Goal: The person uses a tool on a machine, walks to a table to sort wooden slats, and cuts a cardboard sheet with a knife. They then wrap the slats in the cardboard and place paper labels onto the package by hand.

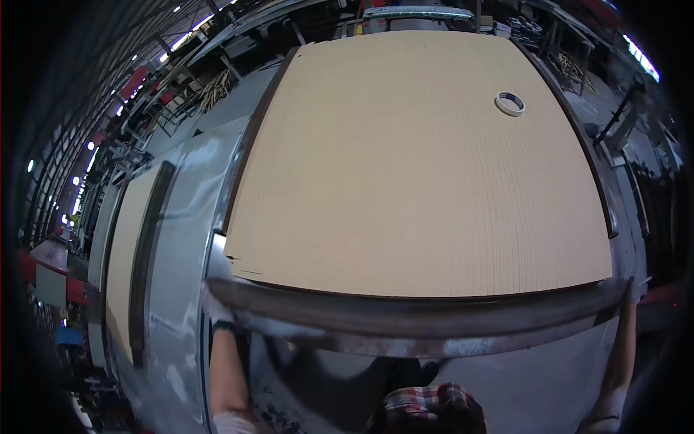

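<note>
A long dark brown rail (419, 317) spans the near edge of a large tan corrugated cardboard sheet (412, 166). My left hand (216, 307), in a pale glove, grips the rail's left end. At the right end my right hand (636, 289) grips it too, also pale-gloved; most of its fingers are hidden. The rail lies roughly level across, just in front of the cardboard, and I cannot tell whether it touches it. Dark strips border the sheet along its left side (260, 130) and right side (578, 130).
A roll of tape (510, 103) lies on the cardboard at the far right. To the left, a grey metal surface (189, 202) carries another tan panel (129, 239) with a dark rail (148, 267) beside it. Racks and bundled sticks (215, 90) stand farther back.
</note>
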